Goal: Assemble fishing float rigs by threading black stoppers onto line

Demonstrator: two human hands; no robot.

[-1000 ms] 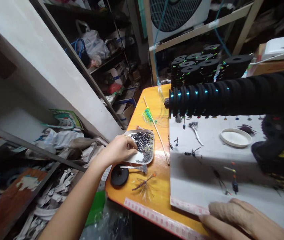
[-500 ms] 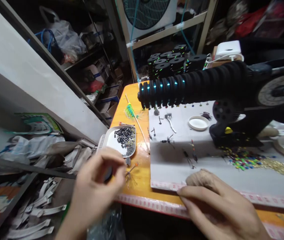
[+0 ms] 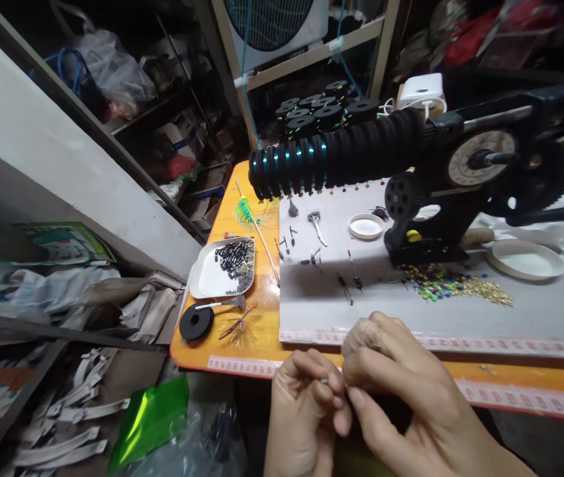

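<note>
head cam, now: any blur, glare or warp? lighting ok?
Head view: wide-angle distortion slants the left wall; grey mat well lit, with a soft shadow below the black roller; back shelves dark; top right corner smeared; left hand and right hand slightly soft, what they pinch unreadable; no harsh glare.

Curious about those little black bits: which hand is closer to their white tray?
Left. The left hand is below and right of the tray, past the edge of the table; the right hand meets it fingertip to fingertip, farther right.
</note>
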